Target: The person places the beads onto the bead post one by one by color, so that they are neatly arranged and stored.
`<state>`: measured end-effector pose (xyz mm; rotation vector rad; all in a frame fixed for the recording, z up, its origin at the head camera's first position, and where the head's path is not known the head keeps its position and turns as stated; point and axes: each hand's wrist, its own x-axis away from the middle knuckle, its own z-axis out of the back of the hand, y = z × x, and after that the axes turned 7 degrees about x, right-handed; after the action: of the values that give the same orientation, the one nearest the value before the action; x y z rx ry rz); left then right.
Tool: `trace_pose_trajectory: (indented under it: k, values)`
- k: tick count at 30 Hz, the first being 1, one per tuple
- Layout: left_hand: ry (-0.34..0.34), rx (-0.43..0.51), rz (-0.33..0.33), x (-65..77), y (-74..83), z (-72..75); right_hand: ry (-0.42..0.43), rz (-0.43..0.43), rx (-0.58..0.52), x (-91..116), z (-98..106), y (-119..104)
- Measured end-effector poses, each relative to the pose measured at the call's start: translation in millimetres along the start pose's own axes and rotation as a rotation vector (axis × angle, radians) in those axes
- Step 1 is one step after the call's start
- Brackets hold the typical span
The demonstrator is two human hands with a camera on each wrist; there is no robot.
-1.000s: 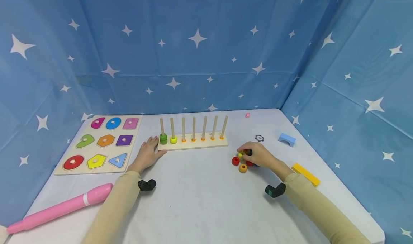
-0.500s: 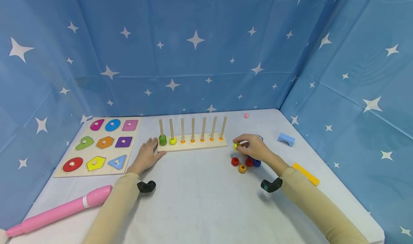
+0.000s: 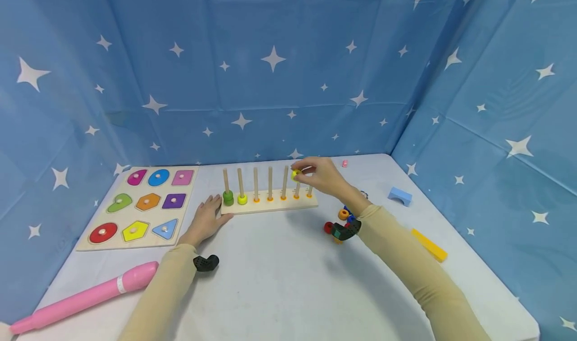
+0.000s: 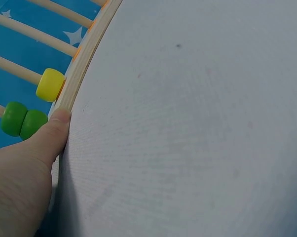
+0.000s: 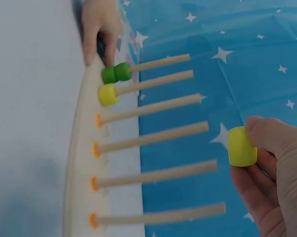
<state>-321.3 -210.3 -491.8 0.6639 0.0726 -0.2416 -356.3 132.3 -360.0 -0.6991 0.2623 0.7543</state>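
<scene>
My right hand [image 3: 317, 173] pinches a yellow bead [image 5: 242, 146] between thumb and fingers, raised near the tops of the right-hand pegs. Below it stands a wooden peg board [image 3: 270, 207] with a row of upright pegs. Two green beads [image 3: 228, 198] are stacked on its leftmost peg, and one yellow bead [image 3: 242, 199] sits on the peg beside that. At the board's left end rests my left hand [image 3: 205, 221], fingers spread along the end and thumb [image 4: 59, 121] touching the front edge. Red, orange and blue beads [image 3: 343, 214] lie on the table under my right forearm, partly hidden.
A shape puzzle board [image 3: 149, 241] lies at the left, with a pink inflatable stick [image 3: 90, 296] in front of it. Toward the right are a yellow block [image 3: 429, 245], a blue arch block [image 3: 399, 196] and a tiny pink object [image 3: 344, 163]. Blue curtains [image 3: 252, 80] enclose the table.
My right hand has picked the yellow bead from the loose pile and carried it up and left to the pegs. The left hand stays at the board's end.
</scene>
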Motion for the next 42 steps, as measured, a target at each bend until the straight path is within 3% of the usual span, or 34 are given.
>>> trace_pose_trajectory:
  k: [8,16,23,32,42]
  values:
    - [0.005,0.0,0.0,0.4,-0.6,0.2,-0.031,-0.081,-0.079,-52.1,-30.1,-18.9]
    - [0.005,-0.004,0.003,-0.5,-1.3,-0.1,-0.067,-0.104,-0.076,-83.7,-64.4,-31.9]
    - [-0.003,-0.014,0.007,-2.6,-4.3,-3.1,-0.091,-0.057,-0.04,-96.3,-86.2,-37.1]
    - [0.009,-0.013,0.0,-1.0,2.3,1.2,-0.09,0.014,-0.004,-104.4,-91.6,-44.1]
    - [0.006,-0.008,0.009,-0.7,0.6,0.9,-0.113,-0.009,0.037,-107.6,-98.7,-43.3]
